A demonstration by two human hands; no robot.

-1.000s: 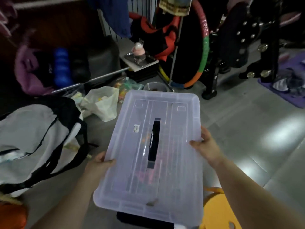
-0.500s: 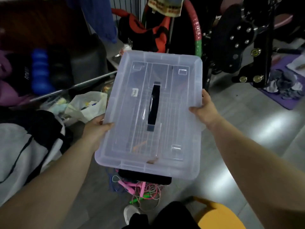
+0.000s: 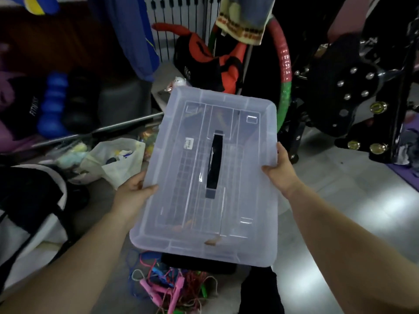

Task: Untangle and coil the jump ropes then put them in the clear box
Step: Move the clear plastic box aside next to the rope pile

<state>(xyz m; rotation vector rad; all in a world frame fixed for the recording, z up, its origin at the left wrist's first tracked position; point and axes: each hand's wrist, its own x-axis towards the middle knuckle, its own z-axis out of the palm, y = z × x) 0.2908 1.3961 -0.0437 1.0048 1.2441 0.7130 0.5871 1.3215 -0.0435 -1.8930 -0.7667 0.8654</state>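
Head view: the left hand (image 3: pixel 133 191) and right hand (image 3: pixel 280 168) each grasp a long edge of the clear box (image 3: pixel 247 177), held in the air above tangled jump ropes (image 3: pixel 167 288) lying on the floor (image 3: pixel 340 223).

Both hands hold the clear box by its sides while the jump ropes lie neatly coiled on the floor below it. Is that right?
Not quite. The head view shows the jump ropes in a tangled heap on the floor, not coiled. The rest holds: the left hand and right hand grip the clear box by its sides, above the ropes.
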